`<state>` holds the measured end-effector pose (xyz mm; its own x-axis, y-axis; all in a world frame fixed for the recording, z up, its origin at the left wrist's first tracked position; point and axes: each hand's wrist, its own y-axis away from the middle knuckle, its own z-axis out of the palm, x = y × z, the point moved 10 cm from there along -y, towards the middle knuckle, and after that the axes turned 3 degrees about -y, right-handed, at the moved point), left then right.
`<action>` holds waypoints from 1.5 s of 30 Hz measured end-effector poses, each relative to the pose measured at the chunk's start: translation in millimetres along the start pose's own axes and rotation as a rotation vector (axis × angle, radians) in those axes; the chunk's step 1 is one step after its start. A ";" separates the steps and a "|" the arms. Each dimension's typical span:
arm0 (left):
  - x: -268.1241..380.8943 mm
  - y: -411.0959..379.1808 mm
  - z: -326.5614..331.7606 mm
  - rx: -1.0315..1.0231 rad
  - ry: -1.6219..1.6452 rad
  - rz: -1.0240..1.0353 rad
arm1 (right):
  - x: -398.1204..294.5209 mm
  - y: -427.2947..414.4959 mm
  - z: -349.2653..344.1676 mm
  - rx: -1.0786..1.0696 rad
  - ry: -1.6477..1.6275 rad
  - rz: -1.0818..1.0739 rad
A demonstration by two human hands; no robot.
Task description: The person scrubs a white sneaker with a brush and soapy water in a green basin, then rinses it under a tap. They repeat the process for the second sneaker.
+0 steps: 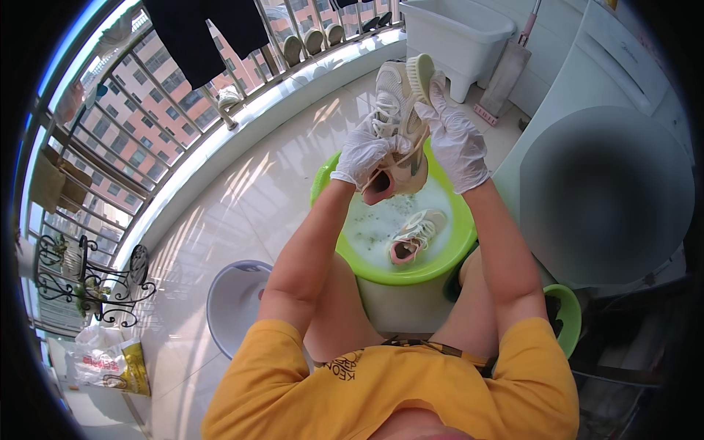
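My left hand [366, 149], in a white disposable glove, grips a beige lace-up sneaker [391, 88] near its ankle opening, above the basin. The sneaker's toe points away from me and its pinkish lining shows. In my right hand [457, 137], gloved the same way, is a pale green scrub brush [421, 71], its bristles against the right side of the sneaker. Below, a lime-green plastic basin [407, 278] holds cloudy, sudsy water [368, 225]. A second sneaker [421, 231] with white laces sits partly in that water, its opening toward me.
A lavender bucket [234, 308] stands left of my legs, a small green container [572, 324] to the right. A white washing machine [542, 143] rises at the right. Behind are a white plastic tub [456, 33] and a flat mop [503, 77]. A metal railing [181, 118] curves along the left.
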<state>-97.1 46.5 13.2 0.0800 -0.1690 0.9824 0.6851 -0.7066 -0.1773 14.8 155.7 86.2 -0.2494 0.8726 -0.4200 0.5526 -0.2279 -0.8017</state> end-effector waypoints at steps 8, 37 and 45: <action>-1.6 -5.8 -45.2 0.322 -0.077 0.033 | -19.8 35.5 40.3 -0.548 0.250 -0.015; 28.0 6.9 9.4 0.235 -0.957 0.347 | 26.2 17.8 24.6 -0.414 0.393 0.203; 17.9 7.8 2.3 0.224 -0.964 0.362 | 12.9 38.6 40.4 -0.525 0.128 0.224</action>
<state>-88.7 39.4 29.5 0.7811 0.3433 0.5215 0.6155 -0.5634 -0.5511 0.9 140.7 32.6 -0.0015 0.8806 -0.4739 0.9088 -0.1965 -0.3680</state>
